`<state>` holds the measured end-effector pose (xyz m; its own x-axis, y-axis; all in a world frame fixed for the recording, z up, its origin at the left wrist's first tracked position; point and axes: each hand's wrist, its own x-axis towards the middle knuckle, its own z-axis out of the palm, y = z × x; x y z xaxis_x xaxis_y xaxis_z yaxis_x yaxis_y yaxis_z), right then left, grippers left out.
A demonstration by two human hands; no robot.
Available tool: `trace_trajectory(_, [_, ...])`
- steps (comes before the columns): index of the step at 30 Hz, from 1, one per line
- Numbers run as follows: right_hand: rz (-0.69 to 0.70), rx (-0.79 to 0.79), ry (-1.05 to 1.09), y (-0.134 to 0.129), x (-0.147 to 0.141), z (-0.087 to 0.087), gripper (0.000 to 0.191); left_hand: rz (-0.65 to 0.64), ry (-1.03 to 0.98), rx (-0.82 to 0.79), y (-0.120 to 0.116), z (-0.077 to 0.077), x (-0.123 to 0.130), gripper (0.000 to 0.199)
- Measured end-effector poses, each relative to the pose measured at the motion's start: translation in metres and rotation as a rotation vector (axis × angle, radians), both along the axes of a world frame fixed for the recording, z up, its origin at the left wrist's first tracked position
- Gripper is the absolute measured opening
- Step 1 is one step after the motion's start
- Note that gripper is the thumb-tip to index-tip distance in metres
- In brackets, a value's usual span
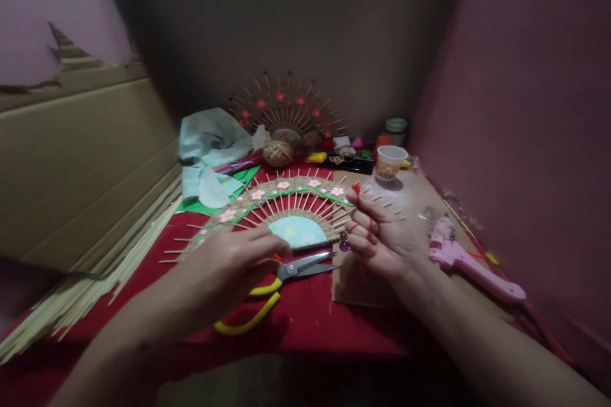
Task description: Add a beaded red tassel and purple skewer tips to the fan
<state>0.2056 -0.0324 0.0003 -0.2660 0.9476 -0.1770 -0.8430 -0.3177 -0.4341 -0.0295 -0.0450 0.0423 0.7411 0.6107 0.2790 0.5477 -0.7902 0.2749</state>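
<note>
My right hand (379, 235) is closed, with red thread (370, 229) looped round its fingers and a small red tuft (356, 189) pinched at the thumb and forefinger. A purple bead (344, 245) hangs beside those fingers. Over the yellow-handled scissors (291, 270), my left hand (248, 254) has its fingers pressed together. A speck of red shows at its fingertips, but what they hold is unclear. The scissors lie partly spread on the red cloth. Behind both hands lies a fan-shaped piece (286, 203) of sticks and woven fibre, with pink flowers and a pale green centre.
A pink glue gun (477, 267) rests at the right on a cardboard sheet (363, 283). Farther back are a paper cup (390, 162), a twine ball (278, 152) and a second flowered fan (281, 105). Thin sticks (105, 273) and cardboard (86, 165) line the left side.
</note>
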Motion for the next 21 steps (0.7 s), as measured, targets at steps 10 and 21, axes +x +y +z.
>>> trace_trajectory(10, [-0.021, -0.150, 0.031, 0.002, -0.005, 0.003, 0.029, -0.281, 0.015, 0.324, -0.001, -0.026, 0.070, 0.025])
trace_trajectory(21, [-0.021, -0.163, 0.024, 0.004, -0.005, -0.004, 0.031, -0.306, -0.089, 0.219, 0.015, -0.036, 0.079, 0.014])
